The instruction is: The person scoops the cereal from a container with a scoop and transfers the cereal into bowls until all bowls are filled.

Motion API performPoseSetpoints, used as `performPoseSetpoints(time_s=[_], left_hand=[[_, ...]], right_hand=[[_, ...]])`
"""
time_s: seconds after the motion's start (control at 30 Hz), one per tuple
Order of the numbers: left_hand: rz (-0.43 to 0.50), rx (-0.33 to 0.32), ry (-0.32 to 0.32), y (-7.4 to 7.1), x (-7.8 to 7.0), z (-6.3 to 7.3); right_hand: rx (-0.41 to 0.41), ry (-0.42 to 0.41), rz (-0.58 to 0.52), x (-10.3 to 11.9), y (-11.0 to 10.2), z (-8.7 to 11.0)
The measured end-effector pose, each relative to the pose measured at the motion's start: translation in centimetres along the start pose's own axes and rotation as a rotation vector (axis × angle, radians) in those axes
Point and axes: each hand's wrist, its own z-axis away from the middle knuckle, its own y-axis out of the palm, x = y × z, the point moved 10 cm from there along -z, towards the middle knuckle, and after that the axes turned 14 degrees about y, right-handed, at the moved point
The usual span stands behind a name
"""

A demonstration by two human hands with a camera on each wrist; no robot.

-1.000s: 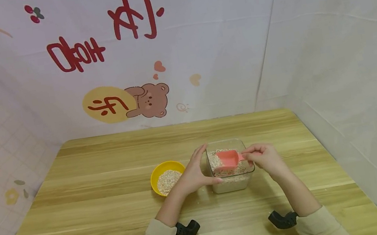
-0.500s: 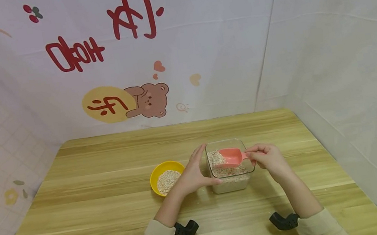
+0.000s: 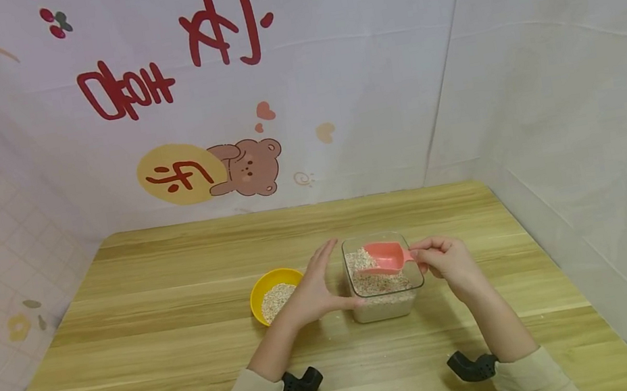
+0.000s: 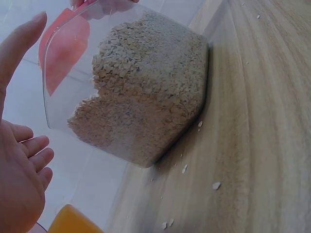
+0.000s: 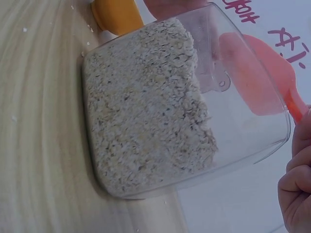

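A clear square container [image 3: 386, 311] of rolled oats [image 5: 141, 107] stands on the table. My right hand [image 3: 449, 266] pinches the handle of a pink scoop [image 3: 391, 257], whose bowl carries a small heap of oats at its front and sits at the level of the container's top. In the right wrist view the scoop shows through the upper wall. My left hand [image 3: 311, 297] spreads beside the container's left side, fingers straight and thumb near the front left corner. The left wrist view shows a gap between its palm and the wall.
Left of the container is a yellow bowl [image 3: 256, 295] with oats in it, partly hidden by my left hand. Stray oat flakes [image 4: 216, 186] lie on the wooden table [image 3: 195, 378]. Printed cloth [image 3: 369, 77] hangs behind the table and at both sides.
The scoop has risen out of the oats and shifted slightly right and back, with oats in it. My left hand has come away from the container's rim, slightly to the left.
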Motion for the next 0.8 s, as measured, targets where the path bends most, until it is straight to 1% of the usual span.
performPoseSetpoints(time_s=[0.2, 0.4, 0.53, 0.73, 0.8], left_hand=[[-0.001, -0.014, -0.006, -0.7, -0.2, 0.6], [0.003, -0.032, 0.010, -1.7, -0.3, 1.2], [-0.004, -0.041, 0.008, -2.5, -0.1, 1.8], [-0.047, -0.049, -0.004, -3.8, 0.5, 2.9], [-0.046, -0.053, -0.009, -4.2, 0.7, 3.2]], right_hand=[[-0.005, -0.011, 0.001, 0.7, 0.3, 0.3], [-0.002, -0.005, 0.005, 1.2, 1.0, 0.5], [0.011, -0.002, -0.002, 1.6, 1.7, 0.6], [0.036, -0.027, -0.025, 2.6, 2.8, 0.9], [0.039, -0.028, -0.029, 2.7, 3.2, 0.9]])
